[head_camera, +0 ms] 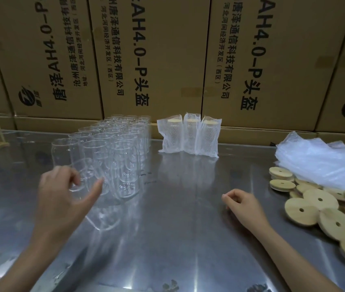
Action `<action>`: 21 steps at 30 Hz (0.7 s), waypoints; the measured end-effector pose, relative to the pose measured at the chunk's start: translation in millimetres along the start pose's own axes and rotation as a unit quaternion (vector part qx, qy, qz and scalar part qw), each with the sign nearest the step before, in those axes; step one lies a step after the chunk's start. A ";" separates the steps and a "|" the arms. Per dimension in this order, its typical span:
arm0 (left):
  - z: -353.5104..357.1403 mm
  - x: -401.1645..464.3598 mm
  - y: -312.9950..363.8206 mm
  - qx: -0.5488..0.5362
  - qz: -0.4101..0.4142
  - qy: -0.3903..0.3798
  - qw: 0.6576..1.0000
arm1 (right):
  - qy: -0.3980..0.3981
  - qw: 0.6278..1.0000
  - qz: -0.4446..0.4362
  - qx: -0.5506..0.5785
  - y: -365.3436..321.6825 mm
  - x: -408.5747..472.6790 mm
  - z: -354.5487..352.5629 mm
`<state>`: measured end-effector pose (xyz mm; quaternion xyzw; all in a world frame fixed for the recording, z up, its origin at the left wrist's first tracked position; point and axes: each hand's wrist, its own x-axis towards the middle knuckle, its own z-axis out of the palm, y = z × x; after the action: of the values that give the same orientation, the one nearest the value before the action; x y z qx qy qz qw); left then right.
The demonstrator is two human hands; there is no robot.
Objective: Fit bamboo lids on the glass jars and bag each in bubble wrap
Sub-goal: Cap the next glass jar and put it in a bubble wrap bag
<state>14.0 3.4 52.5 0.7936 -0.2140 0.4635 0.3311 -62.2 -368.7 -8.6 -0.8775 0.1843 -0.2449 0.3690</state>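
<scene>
Head camera view, looking down on a shiny metal table (188, 228). The person's left hand (61, 197) grasps a clear glass jar (89, 178), fingers and thumb curled around it, at the near edge of a block of empty glass jars (112, 140) standing in rows on the left. The right hand (243, 205) rests on the table toward the right, fingers loosely curled and holding nothing. Near it, at the right edge, lies a heap of round bamboo lids (315, 207), each with a small hole, and behind them a pile of bubble wrap bags (319, 161). At the back stand three bagged jars (189, 135), lidded, side by side against a wall of printed cardboard boxes (156, 49).
</scene>
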 end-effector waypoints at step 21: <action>167.1 -29.0 200.6 -0.404 -0.048 -0.188 0.894 | -0.014 0.937 0.024 0.347 -15.5 -31.4 -13.7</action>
<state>-30.3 -254.9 34.1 0.6729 -0.4030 0.1623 0.5988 -93.2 -350.3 1.9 -0.6933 0.1033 -0.2727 0.6590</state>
